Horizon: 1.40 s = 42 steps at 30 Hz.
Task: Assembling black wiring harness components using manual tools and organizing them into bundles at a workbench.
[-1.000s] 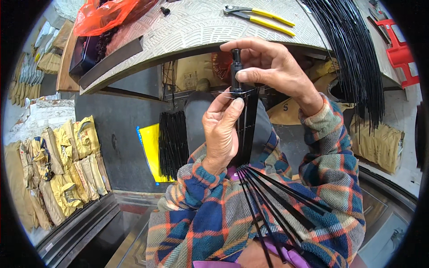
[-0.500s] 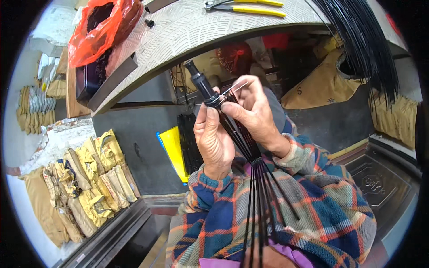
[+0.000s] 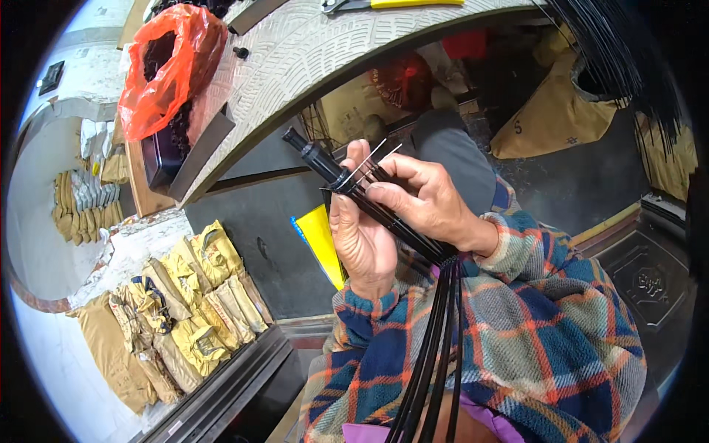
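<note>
Between my hands is a black umbrella frame, with a stepped plastic runner (image 3: 321, 164) at its upper left end. Its thin black ribs (image 3: 439, 325) run down over my lap, bunched together partway along. My left hand (image 3: 365, 247) closes round the collar of the runner, thumb in front and fingers behind. Beside it, my right hand (image 3: 436, 203) pinches at the rib ends just below the collar with thumb and forefinger. A thin metal wire (image 3: 369, 162) sticks up slantwise from the collar between the hands. What lies under the right fingertips is partly hidden.
A patterned tabletop (image 3: 295, 63) curves ahead, carrying a red plastic bag (image 3: 166, 81) of small black parts and yellow-handled pliers (image 3: 399, 4). Black ribs (image 3: 617, 59) hang over its right end, near a tan sack (image 3: 550, 122). Wrapped packages (image 3: 185, 295) lie at left.
The view has shifted, and the runner now tilts further left. My right fingers have moved a little away from the collar, and the wire stands at a steeper slant.
</note>
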Each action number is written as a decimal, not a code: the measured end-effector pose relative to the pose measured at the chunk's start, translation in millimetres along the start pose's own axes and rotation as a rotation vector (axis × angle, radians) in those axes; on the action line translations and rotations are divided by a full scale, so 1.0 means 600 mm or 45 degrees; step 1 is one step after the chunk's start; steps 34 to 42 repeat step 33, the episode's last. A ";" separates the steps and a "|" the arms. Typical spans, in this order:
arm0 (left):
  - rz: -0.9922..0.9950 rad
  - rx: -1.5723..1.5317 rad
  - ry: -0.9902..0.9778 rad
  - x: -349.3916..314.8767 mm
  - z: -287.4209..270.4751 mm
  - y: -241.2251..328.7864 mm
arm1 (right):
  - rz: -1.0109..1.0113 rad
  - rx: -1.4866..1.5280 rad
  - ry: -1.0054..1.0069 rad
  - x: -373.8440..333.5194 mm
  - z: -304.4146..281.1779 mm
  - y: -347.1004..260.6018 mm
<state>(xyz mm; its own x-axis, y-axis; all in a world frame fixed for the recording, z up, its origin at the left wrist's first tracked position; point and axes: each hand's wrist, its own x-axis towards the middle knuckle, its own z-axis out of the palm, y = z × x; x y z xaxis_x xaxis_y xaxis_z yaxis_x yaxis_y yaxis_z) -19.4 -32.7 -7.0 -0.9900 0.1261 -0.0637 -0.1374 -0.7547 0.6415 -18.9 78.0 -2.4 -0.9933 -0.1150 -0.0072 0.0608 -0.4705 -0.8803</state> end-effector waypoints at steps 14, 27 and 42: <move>-0.030 0.427 -0.160 0.003 0.012 0.018 | 0.329 0.529 -0.317 0.008 -0.035 -0.010; 0.641 0.652 0.021 -0.004 0.110 0.040 | -0.708 -0.115 0.020 0.024 0.033 -0.032; 0.565 0.371 0.075 0.016 0.020 0.047 | -0.290 -0.160 -0.099 0.027 0.032 -0.009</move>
